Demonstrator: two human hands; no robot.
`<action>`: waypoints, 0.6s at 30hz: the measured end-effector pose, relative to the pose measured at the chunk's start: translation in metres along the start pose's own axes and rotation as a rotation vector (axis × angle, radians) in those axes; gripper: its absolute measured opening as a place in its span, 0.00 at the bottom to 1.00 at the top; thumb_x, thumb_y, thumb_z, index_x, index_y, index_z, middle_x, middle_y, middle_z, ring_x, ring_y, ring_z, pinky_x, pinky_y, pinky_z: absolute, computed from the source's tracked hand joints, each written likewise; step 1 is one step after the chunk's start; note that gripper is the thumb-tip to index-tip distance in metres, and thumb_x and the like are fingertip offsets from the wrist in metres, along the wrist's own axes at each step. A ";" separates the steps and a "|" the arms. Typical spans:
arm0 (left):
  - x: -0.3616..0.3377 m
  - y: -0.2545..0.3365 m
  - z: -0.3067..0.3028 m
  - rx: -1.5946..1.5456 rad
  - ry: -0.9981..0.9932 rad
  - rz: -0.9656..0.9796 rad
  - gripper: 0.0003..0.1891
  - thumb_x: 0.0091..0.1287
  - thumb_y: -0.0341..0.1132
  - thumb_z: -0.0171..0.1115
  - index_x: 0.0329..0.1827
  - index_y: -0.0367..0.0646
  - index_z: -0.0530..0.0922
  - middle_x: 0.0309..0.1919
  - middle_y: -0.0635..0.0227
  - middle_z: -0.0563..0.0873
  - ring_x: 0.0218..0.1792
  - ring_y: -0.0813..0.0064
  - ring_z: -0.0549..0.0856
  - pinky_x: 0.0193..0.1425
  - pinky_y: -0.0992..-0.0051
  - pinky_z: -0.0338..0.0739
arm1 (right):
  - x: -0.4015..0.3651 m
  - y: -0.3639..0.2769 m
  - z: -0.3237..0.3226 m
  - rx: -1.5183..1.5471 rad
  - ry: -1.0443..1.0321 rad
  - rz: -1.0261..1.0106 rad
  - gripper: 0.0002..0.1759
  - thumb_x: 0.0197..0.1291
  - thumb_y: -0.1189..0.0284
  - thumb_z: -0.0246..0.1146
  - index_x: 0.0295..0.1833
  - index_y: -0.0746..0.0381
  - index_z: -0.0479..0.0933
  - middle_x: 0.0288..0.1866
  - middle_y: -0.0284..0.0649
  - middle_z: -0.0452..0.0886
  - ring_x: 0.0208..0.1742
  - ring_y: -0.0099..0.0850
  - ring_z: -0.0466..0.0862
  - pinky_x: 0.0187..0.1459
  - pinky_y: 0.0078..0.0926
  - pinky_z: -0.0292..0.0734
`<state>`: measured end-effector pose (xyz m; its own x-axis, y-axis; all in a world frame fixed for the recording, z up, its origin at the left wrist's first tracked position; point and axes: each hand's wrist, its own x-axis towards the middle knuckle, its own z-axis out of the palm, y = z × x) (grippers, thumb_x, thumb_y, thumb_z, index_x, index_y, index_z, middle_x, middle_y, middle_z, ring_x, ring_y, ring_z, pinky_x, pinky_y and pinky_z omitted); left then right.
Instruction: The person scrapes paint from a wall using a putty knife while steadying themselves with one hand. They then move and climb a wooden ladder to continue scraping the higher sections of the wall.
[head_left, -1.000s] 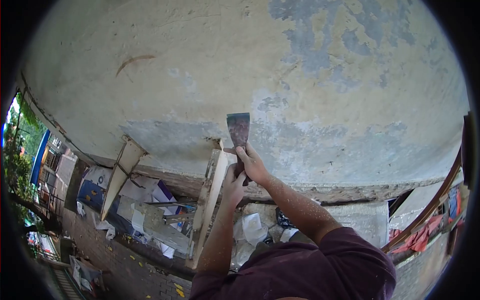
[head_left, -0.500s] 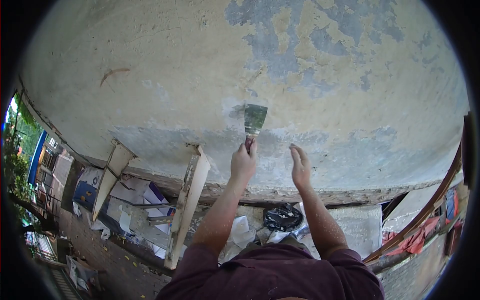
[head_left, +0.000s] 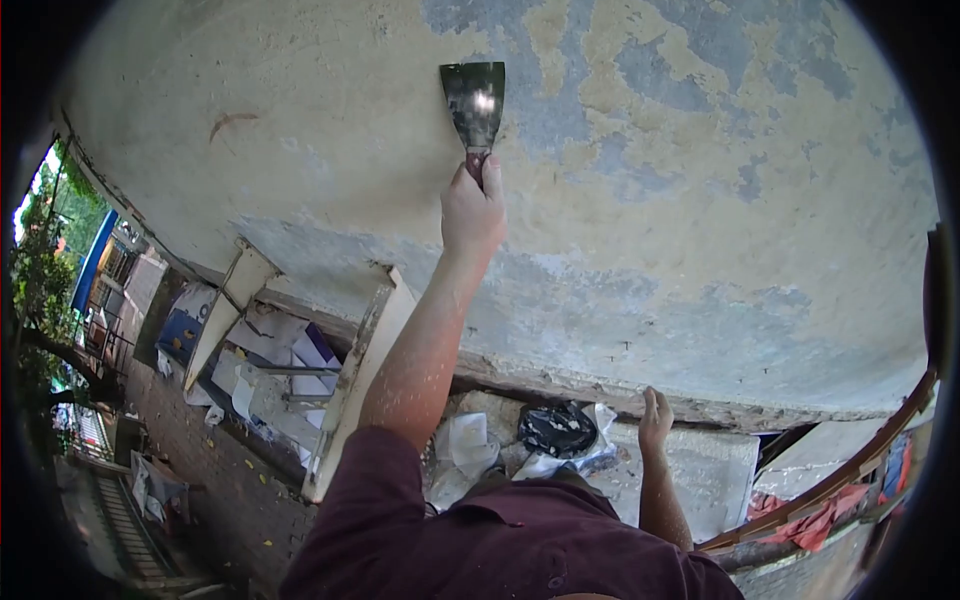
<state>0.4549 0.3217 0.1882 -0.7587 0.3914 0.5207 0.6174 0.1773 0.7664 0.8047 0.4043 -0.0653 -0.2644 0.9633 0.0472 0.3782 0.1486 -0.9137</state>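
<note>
A wide-bladed scraper (head_left: 475,104) with a dark red handle is held upright in my left hand (head_left: 473,207), its fingers wrapped round the handle. The blade's top edge is at the wall (head_left: 330,120), where yellowish paint borders bare grey patches. Lower on the right, my right hand (head_left: 655,418) is raised near the wall's bottom ledge and holds nothing that shows; its fingers are extended. White specks dot both forearms.
Two upright boards (head_left: 362,370) (head_left: 232,305) lean out from the wall at the left. Below lie a black plastic bag (head_left: 556,429), white sheets and a pale slab (head_left: 705,480). A curved brown bar (head_left: 850,445) and red cloth (head_left: 815,515) are at the right.
My left hand has moved up the wall with the scraper, its arm now stretched out. My right hand has dropped down and to the right, away from the wall's middle.
</note>
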 end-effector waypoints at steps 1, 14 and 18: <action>-0.005 -0.008 0.006 -0.014 -0.008 0.009 0.18 0.72 0.42 0.49 0.41 0.31 0.77 0.31 0.42 0.82 0.38 0.42 0.82 0.38 0.56 0.73 | 0.002 0.006 0.002 0.016 0.029 -0.097 0.19 0.67 0.64 0.56 0.42 0.72 0.78 0.32 0.47 0.81 0.35 0.31 0.79 0.42 0.28 0.73; -0.072 -0.073 0.023 0.110 0.110 -0.019 0.22 0.71 0.47 0.49 0.35 0.31 0.76 0.29 0.40 0.82 0.37 0.40 0.81 0.38 0.54 0.75 | 0.032 0.004 -0.014 -0.001 -0.008 -0.251 0.12 0.63 0.69 0.59 0.41 0.70 0.78 0.48 0.56 0.81 0.53 0.49 0.79 0.57 0.40 0.70; 0.010 -0.002 -0.002 0.041 0.122 -0.036 0.21 0.72 0.45 0.49 0.36 0.32 0.76 0.30 0.41 0.81 0.38 0.40 0.81 0.38 0.54 0.73 | 0.060 -0.056 -0.009 -0.147 -0.029 -0.613 0.09 0.58 0.75 0.62 0.43 0.66 0.76 0.55 0.55 0.77 0.58 0.52 0.75 0.60 0.43 0.67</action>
<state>0.4458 0.3236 0.1926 -0.7986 0.2721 0.5369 0.5954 0.2271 0.7706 0.7760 0.4558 -0.0075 -0.4945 0.6873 0.5320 0.2679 0.7028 -0.6590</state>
